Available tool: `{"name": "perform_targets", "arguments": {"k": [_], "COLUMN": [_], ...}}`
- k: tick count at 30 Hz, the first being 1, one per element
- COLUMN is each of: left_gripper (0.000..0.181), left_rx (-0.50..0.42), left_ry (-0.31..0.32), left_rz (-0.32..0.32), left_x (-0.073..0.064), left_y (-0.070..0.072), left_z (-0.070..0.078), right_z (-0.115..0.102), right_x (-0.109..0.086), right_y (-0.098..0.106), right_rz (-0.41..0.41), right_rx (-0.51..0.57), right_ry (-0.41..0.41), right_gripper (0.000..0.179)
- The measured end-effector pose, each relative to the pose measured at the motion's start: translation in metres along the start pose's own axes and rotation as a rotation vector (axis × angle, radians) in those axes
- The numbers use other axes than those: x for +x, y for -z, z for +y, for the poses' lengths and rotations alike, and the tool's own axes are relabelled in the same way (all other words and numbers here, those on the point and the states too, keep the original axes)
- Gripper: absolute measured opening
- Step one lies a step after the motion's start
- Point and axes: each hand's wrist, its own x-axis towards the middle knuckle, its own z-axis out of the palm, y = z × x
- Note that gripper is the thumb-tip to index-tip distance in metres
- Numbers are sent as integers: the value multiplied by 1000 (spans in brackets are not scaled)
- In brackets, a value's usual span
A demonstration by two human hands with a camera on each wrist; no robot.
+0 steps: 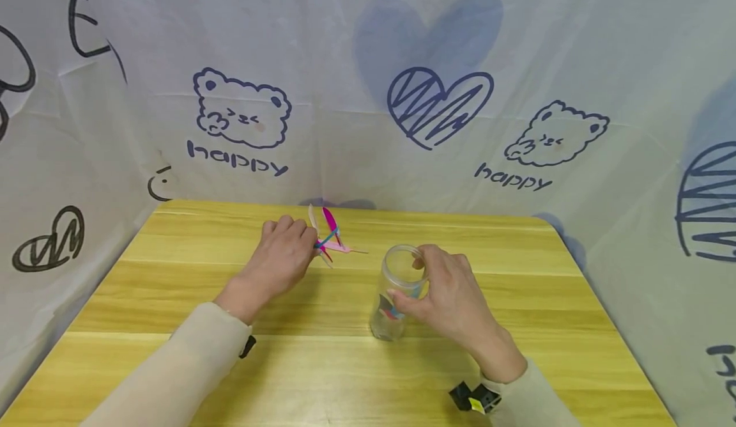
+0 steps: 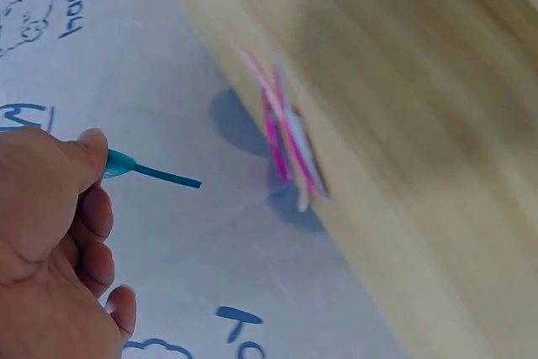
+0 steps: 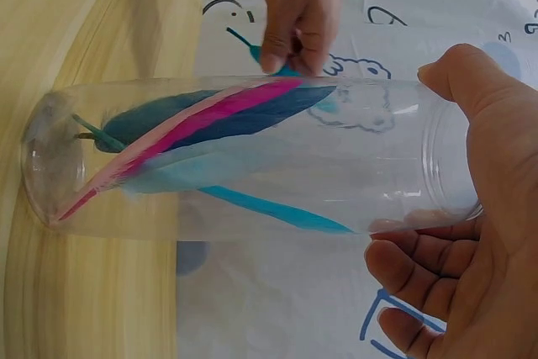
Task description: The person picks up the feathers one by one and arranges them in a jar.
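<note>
In the left wrist view, my left hand (image 2: 50,233) pinches a teal feather (image 2: 122,163) between thumb and finger, its bare quill pointing away from the hand. Most of that feather is hidden behind the fingers. My right hand (image 1: 451,293) grips a clear, lidless jar (image 1: 386,328) near its rim, thumb on one side and fingers on the other. The jar stands upright on the table. Inside it, the right wrist view shows several feathers: a magenta feather (image 3: 214,122), a dark blue one (image 3: 269,119), a pale blue one (image 3: 197,166) and a bright blue one (image 3: 282,212).
Several loose pink, magenta and white feathers (image 1: 329,217) lie by the table's far edge, just beyond my left hand. Behind the wood-grain table (image 1: 322,376) hangs a white cloth (image 1: 339,146) printed with bears and hearts.
</note>
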Motion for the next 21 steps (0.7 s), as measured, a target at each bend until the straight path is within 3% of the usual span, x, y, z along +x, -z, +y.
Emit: {"name": "perform_targets", "arguments": {"k": [5, 13, 21], "left_gripper": [30, 29, 30], "left_rx": [5, -15, -12], "left_ry": [-40, -122, -183], "left_rz": [42, 178, 264], "left_x": [7, 22, 35], "left_y": [12, 38, 63], "left_z": [10, 29, 52], "right_z": [0, 0, 0], "right_x": [0, 1, 1], "right_y": [1, 1, 0], "right_rz": [2, -3, 0], "right_rx": [0, 0, 0], "right_ry": [-4, -9, -2], "right_gripper": [61, 60, 60]}}
